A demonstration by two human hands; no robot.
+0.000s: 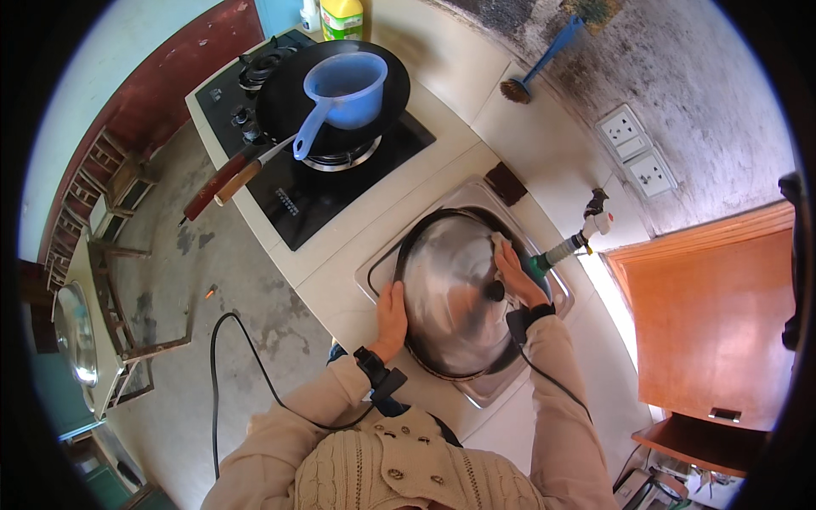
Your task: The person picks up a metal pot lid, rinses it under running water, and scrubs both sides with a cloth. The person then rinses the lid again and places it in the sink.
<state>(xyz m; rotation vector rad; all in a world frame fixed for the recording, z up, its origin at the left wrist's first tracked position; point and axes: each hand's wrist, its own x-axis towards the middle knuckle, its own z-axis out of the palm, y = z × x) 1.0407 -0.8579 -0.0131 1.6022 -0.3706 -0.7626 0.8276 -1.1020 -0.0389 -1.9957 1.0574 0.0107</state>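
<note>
A large round metal pan lid [440, 274] with a dark rim and a black knob [495, 291] lies over the sink [376, 261], covering most of its basin. On the lid's left edge, my left hand [392, 319] grips the rim, its thumb side against the metal. My right hand [517, 275] is near the knob, its fingers pressing a pale cloth [500, 240] onto the upper right of the lid. Most of the cloth is hidden under the fingers.
A black wok [280, 102] holding a blue plastic dipper [357, 105] stands on the gas hob [408, 146]; its handle juts past the counter edge. By the sink is a faucet [567, 252]. A blue-handled brush [542, 60] hangs on the wall. Black cables run from both wrists.
</note>
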